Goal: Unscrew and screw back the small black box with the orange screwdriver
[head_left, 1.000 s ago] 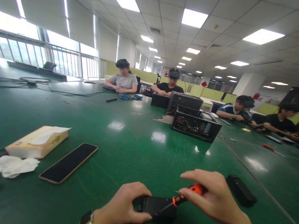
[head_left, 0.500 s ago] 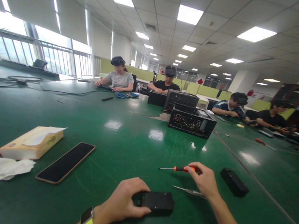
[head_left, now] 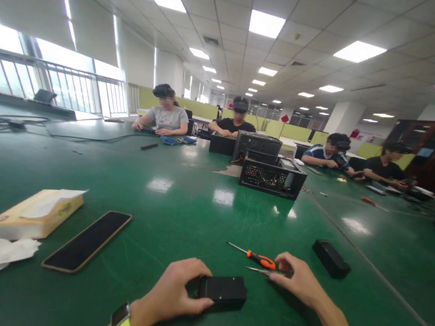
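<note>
Indoors, green table, ceiling lights, left grip pinching black box, right grip, hold unclear

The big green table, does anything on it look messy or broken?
Yes, a bit. Crumpled white tissues lie loose beside the pale yellow tissue packet, which looks messy. A ragged pale patch interrupts the glossy green tabletop beside the boxy black computer case with the perforated side; I can't tell whether it's damage.

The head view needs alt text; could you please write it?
The left hand holds a black box on a green table, while the right hand is at a slim metal tool beside an orange-handled screwdriver. A phone lies farther left.
</note>
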The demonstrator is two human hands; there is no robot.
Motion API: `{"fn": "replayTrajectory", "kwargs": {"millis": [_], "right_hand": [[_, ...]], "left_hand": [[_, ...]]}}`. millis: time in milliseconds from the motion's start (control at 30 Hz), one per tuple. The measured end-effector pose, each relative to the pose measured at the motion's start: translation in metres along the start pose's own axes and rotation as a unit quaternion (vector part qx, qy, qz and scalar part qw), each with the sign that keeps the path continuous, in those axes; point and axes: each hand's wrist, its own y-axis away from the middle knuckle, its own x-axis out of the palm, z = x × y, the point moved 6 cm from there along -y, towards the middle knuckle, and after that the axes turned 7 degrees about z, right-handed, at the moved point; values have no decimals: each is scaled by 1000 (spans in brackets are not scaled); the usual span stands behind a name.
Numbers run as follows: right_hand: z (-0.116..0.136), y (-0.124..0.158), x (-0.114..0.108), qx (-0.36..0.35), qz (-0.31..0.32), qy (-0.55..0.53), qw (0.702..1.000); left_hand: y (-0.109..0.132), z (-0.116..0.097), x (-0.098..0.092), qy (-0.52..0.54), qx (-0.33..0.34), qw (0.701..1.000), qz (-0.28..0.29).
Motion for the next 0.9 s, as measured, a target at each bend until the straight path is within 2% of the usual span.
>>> {"fn": "replayTrajectory", "kwargs": {"millis": [100,400,567,733,900], "right_hand": [[-2,4,-1,-6,36,3,999],[3,10,-6,-9,69,-36,997],[24,19,-9,-38,119,-104,987],[54,26,7,-74,211,-214,951],[57,26,14,-68,223,-210,949]], "left_hand": [[0,2,1,11,-8,1000,5],[-1,2,0,-1,-16,1000,10],[-1,0,-1,-9,-6,1000,2],[-1,0,-2,-14,4,1000,-5],[-2,-2,-2,-20,13,1000,-6]]}}
